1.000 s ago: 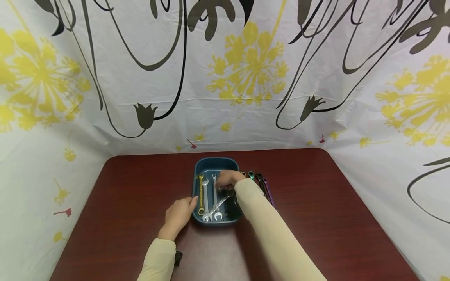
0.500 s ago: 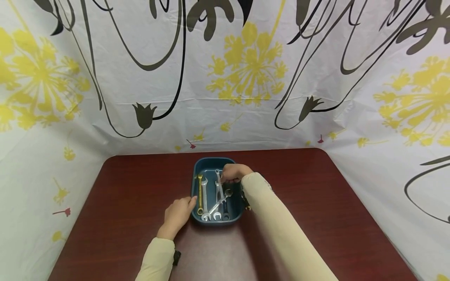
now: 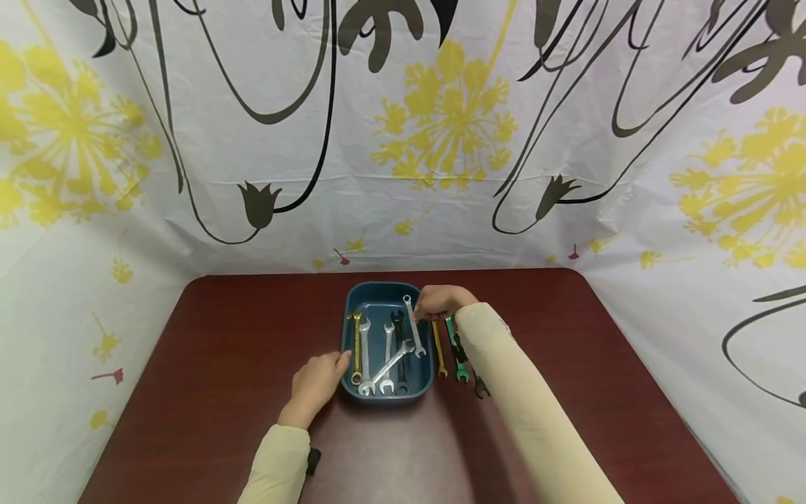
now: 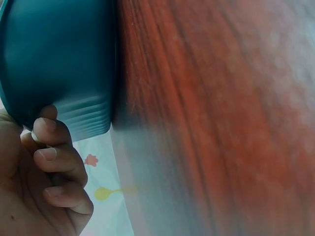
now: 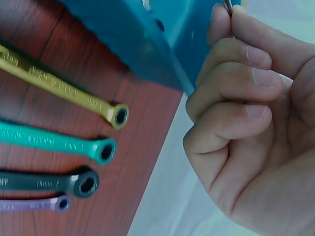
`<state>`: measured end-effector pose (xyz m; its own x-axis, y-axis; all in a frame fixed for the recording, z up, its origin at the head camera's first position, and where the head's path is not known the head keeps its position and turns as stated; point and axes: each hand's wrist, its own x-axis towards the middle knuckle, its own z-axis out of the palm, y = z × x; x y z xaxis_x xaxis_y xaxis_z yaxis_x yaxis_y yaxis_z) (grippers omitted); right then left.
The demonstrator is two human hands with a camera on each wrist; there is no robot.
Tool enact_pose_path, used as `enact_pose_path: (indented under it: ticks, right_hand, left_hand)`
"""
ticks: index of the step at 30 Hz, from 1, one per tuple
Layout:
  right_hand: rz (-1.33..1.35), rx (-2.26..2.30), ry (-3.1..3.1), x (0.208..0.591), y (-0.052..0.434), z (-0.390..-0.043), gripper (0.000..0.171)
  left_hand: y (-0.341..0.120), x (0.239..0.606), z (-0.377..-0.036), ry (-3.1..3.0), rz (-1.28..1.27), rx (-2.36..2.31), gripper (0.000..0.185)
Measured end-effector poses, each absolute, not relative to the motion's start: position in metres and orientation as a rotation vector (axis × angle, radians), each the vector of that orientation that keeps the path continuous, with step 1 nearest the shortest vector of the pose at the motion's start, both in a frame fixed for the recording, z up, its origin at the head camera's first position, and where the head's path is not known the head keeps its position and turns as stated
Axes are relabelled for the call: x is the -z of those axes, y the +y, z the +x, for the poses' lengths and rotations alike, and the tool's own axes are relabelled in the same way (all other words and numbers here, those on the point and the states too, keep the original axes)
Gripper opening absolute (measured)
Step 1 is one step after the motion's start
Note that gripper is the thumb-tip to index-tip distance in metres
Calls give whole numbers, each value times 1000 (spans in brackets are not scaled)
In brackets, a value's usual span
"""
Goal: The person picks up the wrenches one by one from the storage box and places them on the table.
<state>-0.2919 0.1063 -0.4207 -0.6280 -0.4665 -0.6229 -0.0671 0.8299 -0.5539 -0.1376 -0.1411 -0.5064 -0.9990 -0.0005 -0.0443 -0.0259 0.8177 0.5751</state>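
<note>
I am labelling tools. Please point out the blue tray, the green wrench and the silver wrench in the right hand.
blue tray [image 3: 348, 334], head view, left rim.
green wrench [image 5: 54, 142], right wrist view, shaft.
silver wrench [image 3: 412, 323], head view, shaft.

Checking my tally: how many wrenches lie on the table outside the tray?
4, side by side right of the tray: yellow, green, black, purple. The sleeve may hide others.
</note>
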Motion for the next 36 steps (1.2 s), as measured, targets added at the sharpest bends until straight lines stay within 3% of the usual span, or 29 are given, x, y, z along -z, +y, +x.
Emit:
enact_pose_path:
  ticks: [15,26,36]
  right_hand:
    - [-336,751,2157,424,170,-297,40]
    - [-192,734,2193,441,210,-293,22]
    - [-147,679,2206,450,234,-288,30]
  left_hand:
    - [-140,507,-138,2954,-19,-913,45]
    - [-140,506,-138,2937,-31,-912,45]
    - [-140,505,-139,2930,-12,-934,45]
